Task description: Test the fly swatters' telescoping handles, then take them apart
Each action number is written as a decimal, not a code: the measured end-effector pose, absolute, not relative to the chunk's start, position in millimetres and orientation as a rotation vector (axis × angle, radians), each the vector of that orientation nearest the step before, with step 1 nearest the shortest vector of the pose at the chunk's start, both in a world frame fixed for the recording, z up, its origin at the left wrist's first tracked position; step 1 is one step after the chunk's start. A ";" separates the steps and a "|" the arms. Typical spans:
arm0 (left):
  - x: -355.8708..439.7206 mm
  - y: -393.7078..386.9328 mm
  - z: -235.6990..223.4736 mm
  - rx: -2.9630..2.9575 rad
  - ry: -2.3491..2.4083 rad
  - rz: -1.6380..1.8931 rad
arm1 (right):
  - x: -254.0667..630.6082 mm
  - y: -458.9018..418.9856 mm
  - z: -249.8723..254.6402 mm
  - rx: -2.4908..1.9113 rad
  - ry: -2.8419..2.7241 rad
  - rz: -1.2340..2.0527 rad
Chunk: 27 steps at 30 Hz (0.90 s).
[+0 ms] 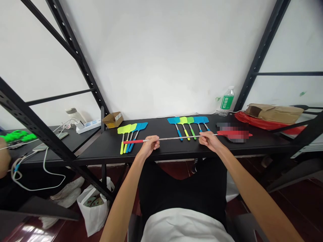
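Note:
Between my two hands stretches a red fly swatter (pixel 176 137) with a long extended metal rod, held level above the front of the black table. My left hand (pixel 151 143) is closed around the rod beside the red grip. Farther right along the rod, my right hand (pixel 209 139) is closed on it near the red paddle end. Behind my left hand lie several yellow-green and blue fly swatters (pixel 131 134) in a row, handles toward me. Another row of blue, yellow-green and green fly swatters (pixel 188 126) lies beyond the rod, left of my right hand.
A small cardboard box (pixel 112 120) and a white power strip (pixel 88 126) are at left. A water bottle (pixel 226 102) stands by the wall. Brown paper packaging (pixel 275 112) lies at right. Black metal posts (pixel 83 67) frame the table (pixel 156 124). Someone's arm shows at far left.

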State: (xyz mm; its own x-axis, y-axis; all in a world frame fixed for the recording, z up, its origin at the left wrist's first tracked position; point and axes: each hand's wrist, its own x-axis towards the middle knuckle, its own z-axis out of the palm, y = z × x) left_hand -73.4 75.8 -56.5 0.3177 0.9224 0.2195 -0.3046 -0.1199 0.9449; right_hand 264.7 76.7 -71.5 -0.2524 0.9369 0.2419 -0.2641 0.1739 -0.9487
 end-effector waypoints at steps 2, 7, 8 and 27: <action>-73.5 76.2 -57.0 1.267 0.656 1.187 | 264.7 77.2 -71.8 -0.724 -1.318 1.353; -74.4 76.9 -58.4 1.276 0.665 1.177 | 265.0 79.0 -73.3 -0.719 -1.322 1.355; -74.5 76.9 -58.5 1.278 0.667 1.175 | 265.0 79.2 -73.6 -0.719 -1.327 1.355; -77.7 79.1 -61.1 1.303 0.681 1.198 | 269.8 79.9 -75.1 -0.724 -1.329 1.385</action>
State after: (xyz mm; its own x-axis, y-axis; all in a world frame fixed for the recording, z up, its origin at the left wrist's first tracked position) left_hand -77.7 79.1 -61.1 0.3030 0.9241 0.2328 -0.2731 -0.1499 0.9502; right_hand 269.8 79.9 -75.1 -0.2801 0.9330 0.2260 -0.2642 0.1514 -0.9525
